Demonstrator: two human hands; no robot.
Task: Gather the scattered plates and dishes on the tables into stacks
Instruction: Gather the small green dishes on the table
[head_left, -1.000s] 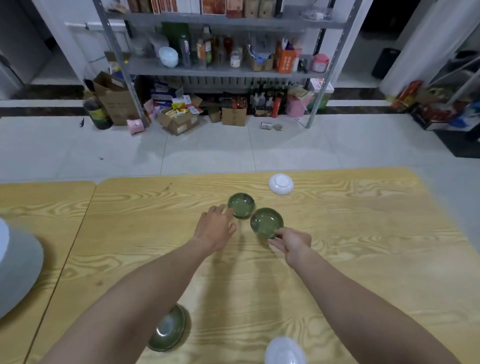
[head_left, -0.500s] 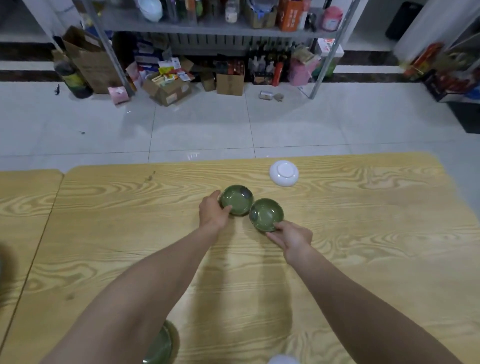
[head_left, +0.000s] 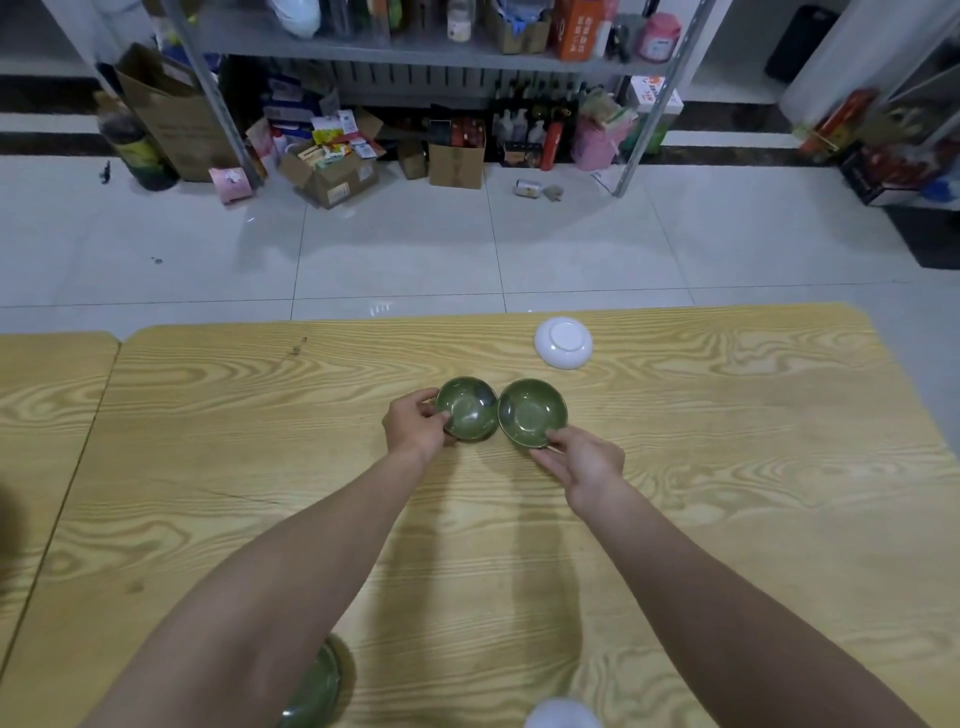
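Two small green dishes are gripped side by side, w/ rims touching or nearly so, over the middle of the wooden table (head_left: 727, 467).

The left green dish (head_left: 466, 410) is pinched at its near-left rim by the left hand (head_left: 415, 431): thumb on the rim, fingers curled under the near edge. It is tilted, w/ its inside turned toward the camera, and appears raised off the table at the near side; whether the far edge rests on the wood cannot be told.

The right green dish (head_left: 532, 413) is pinched at its near rim by the right hand (head_left: 587, 465): thumb and index on the edge, other fingers folded below. It sits directly ahead of that hand and is also tipped toward the camera; contact w/ the table cannot be told.

A white dish (head_left: 563, 343) is seen upside down, foot ring up, well beyond the right hand and slightly to its right, near the far table edge.

Behind the left forearm, near the bottom edge, another green dish (head_left: 314, 691) is partly hidden. A white rounded item (head_left: 561, 717) is cut off at the bottom edge, between the two forearms; its type cannot be told.

A second table (head_left: 47, 395) is butted against the left side, well left of the left hand.
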